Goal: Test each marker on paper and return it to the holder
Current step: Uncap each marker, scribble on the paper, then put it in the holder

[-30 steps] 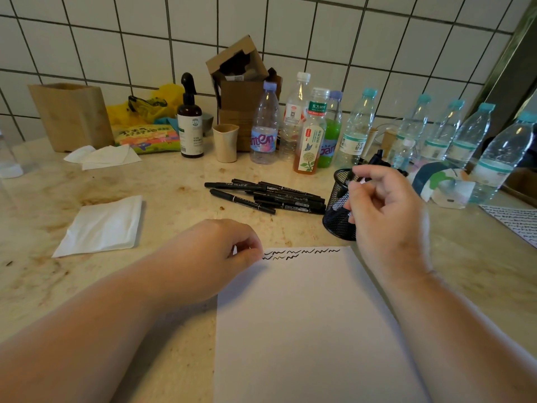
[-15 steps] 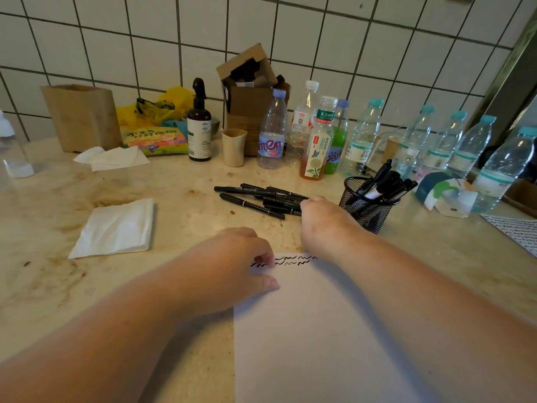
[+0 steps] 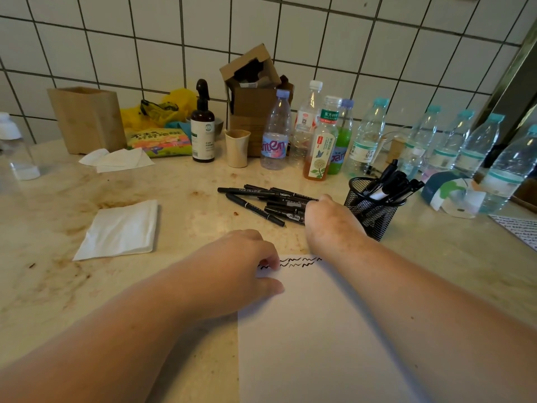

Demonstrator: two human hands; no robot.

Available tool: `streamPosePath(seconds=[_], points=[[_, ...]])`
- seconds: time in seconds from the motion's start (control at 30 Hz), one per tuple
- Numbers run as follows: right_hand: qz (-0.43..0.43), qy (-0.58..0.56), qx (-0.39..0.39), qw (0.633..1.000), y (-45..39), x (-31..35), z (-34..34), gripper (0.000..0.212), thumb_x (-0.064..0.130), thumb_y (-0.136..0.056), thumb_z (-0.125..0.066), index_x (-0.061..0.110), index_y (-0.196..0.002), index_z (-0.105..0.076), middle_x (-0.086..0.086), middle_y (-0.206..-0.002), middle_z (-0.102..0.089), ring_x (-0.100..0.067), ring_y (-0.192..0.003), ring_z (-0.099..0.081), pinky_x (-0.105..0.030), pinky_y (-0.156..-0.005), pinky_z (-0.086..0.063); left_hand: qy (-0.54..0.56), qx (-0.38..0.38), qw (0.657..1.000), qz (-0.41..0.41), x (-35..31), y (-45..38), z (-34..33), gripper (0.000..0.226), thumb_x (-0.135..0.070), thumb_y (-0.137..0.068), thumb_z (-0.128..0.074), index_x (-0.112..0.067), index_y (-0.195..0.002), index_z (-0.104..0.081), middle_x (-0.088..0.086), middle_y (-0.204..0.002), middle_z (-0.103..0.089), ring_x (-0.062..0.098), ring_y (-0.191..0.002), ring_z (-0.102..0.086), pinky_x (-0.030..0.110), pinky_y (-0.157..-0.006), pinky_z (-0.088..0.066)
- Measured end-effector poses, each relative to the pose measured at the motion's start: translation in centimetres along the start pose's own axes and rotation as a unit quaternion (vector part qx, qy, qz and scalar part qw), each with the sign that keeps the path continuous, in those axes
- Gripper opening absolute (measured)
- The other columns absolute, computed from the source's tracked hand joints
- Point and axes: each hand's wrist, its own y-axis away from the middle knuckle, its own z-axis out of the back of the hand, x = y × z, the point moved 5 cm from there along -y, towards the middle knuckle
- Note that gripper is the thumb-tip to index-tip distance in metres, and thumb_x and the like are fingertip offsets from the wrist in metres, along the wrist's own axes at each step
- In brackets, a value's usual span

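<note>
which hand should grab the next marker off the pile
Right. The right hand already reaches into the loose markers beside the mesh holder, while the left hand rests on the paper.

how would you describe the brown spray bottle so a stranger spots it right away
Look along the white tiled wall at the counter's back, left of the clear plastic bottles. The dark brown spray bottle stands beside a beige cup; it alone has a black trigger top.

Counter: your stained beige marble countertop [image 3: 180, 181].
Twelve o'clock: loose black markers [image 3: 261, 199].
Six o'clock: white paper sheet [image 3: 319, 330].
Nine o'clock: folded white napkin [image 3: 119, 231].
</note>
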Motion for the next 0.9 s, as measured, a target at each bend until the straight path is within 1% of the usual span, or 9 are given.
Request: streamPosePath(seconds=[0.13, 0.27, 0.37, 0.47, 0.53, 0.6, 0.73, 0.83, 0.9], points=[[0.001, 0.004, -0.020, 1.000, 1.3, -0.2, 0.7, 0.035, -0.002, -0.092, -0.053, 0.006, -0.126, -0.058, -0.011, -0.118, -0.058, -0.032, -0.103, -0.063, -0.039, -0.076, -0.051, 0.008, 0.000, 1.000, 0.009, 0.1, 0.0, 0.0, 0.039, -0.067, -0.081, -0.059, -0.044, -0.112, -0.061, -0.024, -0.105, -0.051, -0.002, -0.100, -0.048, 0.019, -0.083, -0.045], [0.021, -0.031, -0.047, 0.998, 3.6, -1.6, 1.4, 0.018, 0.011, -0.098, -0.052, 0.015, -0.111, -0.062, -0.001, -0.090, -0.060, -0.027, -0.085, -0.060, -0.036, -0.071, -0.048, 0.017, -0.037, 0.999, 0.022, 0.1, -0.1, 0.4, 0.036, -0.064, -0.084, -0.058, -0.043, -0.113, -0.059, -0.026, -0.101, -0.051, -0.008, -0.092, -0.048, 0.013, -0.073, -0.039], [0.040, -0.114, -0.012, 0.993, 5.5, -3.3, 1.4, 0.012, 0.028, -0.101, -0.055, 0.026, -0.102, -0.067, 0.004, -0.096, -0.066, -0.018, -0.088, -0.062, -0.034, -0.073, -0.051, 0.035, -0.117, 0.992, 0.041, 0.1, -0.4, 1.8, 0.030, -0.055, -0.090, -0.054, -0.045, -0.118, -0.057, -0.028, -0.098, -0.049, -0.009, -0.085, -0.050, 0.010, -0.067, -0.037], [0.067, -0.252, 0.022, 0.965, 6.3, -4.6, 0.7, 0.013, 0.032, -0.099, -0.062, 0.036, -0.086, -0.063, 0.015, -0.086, -0.066, -0.001, -0.078, -0.059, -0.021, -0.061, -0.041, 0.078, -0.187, 0.979, 0.034, 0.1, -0.2, 3.1, 0.037, -0.058, -0.086, -0.044, -0.053, -0.121, -0.055, -0.030, -0.106, -0.048, -0.011, -0.089, -0.051, 0.011, -0.067, -0.037], [0.094, -0.329, 0.040, 0.939, 6.3, -4.8, 0.0, 0.014, 0.031, -0.097, -0.067, 0.039, -0.086, -0.064, 0.013, -0.082, -0.069, 0.000, -0.074, -0.062, -0.014, -0.061, -0.041, 0.083, -0.183, 0.979, 0.018, -0.2, -0.2, 3.2, 0.040, -0.055, -0.087, -0.045, -0.054, -0.126, -0.055, -0.033, -0.115, -0.046, -0.018, -0.098, -0.045, 0.009, -0.074, -0.036], [0.124, -0.394, 0.044, 0.909, 6.3, -5.0, -0.5, 0.011, 0.029, -0.097, -0.069, 0.038, -0.090, -0.068, 0.012, -0.085, -0.073, 0.001, -0.078, -0.065, -0.014, -0.069, -0.047, 0.065, -0.159, 0.985, 0.000, -0.5, -0.4, 2.8, 0.036, -0.047, -0.091, -0.049, -0.049, -0.126, -0.060, -0.035, -0.109, -0.051, -0.021, -0.099, -0.043, 0.007, -0.079, -0.037], [0.142, -0.536, 0.033, 0.831, 6.2, -5.6, -0.8, 0.010, 0.023, -0.097, -0.068, 0.028, -0.092, -0.076, 0.010, -0.075, -0.071, -0.006, -0.071, -0.064, -0.033, -0.075, -0.058, 0.050, -0.132, 0.990, 0.002, -0.4, -0.4, 2.4, 0.036, -0.055, -0.089, -0.046, -0.045, -0.118, -0.066, -0.040, -0.084, -0.058, -0.022, -0.094, -0.048, -0.001, -0.070, -0.035], [0.133, -0.657, 0.035, 0.741, 6.2, -5.6, -0.7, 0.012, 0.035, -0.082, -0.079, 0.024, -0.085, -0.080, 0.004, -0.067, -0.066, -0.011, -0.065, -0.061, -0.026, -0.065, -0.053, 0.064, -0.133, 0.989, -0.004, -0.5, -0.2, 2.6, 0.043, -0.066, -0.082, -0.041, -0.046, -0.112, -0.066, -0.035, -0.083, -0.063, -0.017, -0.090, -0.052, 0.003, -0.065, -0.039], [0.129, -0.738, 0.057, 0.660, 6.1, -5.4, -0.9, 0.013, 0.031, -0.078, -0.081, 0.020, -0.083, -0.080, -0.002, -0.066, -0.065, -0.014, -0.062, -0.059, -0.026, -0.061, -0.052, 0.076, -0.123, 0.989, 0.009, -0.7, -0.2, 2.6, 0.036, -0.068, -0.080, -0.046, -0.050, -0.107, -0.062, -0.029, -0.085, -0.066, -0.012, -0.087, -0.054, 0.008, -0.062, -0.041]])
